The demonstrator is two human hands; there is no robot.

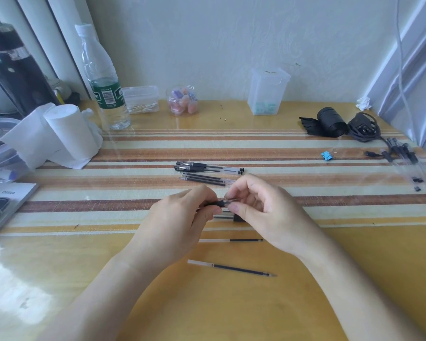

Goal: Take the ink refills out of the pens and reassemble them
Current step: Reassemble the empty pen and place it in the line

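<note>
My left hand grips the black rubber grip of a pen above the striped mat. My right hand pinches the pen's clear tip end between thumb and fingers. Two loose ink refills lie on the table: one refill just below my hands, another refill nearer to me. Behind my hands two capped black pens and loose pen parts lie side by side. A black piece sits under my right hand, partly hidden.
A water bottle, tissue rolls and small plastic boxes stand at the back. A blue binder clip, black cable bundle and more pens lie at the right. A booklet sits at the left edge.
</note>
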